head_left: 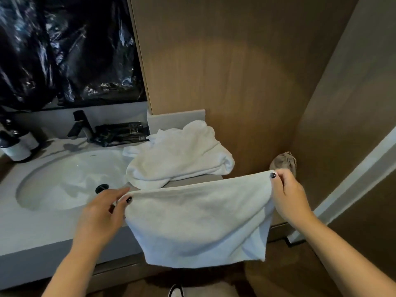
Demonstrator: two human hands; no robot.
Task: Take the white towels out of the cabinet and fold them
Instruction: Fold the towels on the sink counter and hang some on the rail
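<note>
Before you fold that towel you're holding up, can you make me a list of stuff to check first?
1. Left hand pinches one top corner of the held towel: ok.
2. Right hand pinches the other corner: ok.
3. Top edge stretched straight between the hands: ok.
4. Bottom edge hanging even: not ok, the right lower corner droops and bunches.
5. Flat spot on the counter to lay it down: not ok, the crumpled towel pile fills the space beside the sink.
6. Towel clean and dry: cannot tell.

Soap bottles (15, 144) cut off at left edge; countertop (42, 228) front behind held towel (199, 224)
</note>
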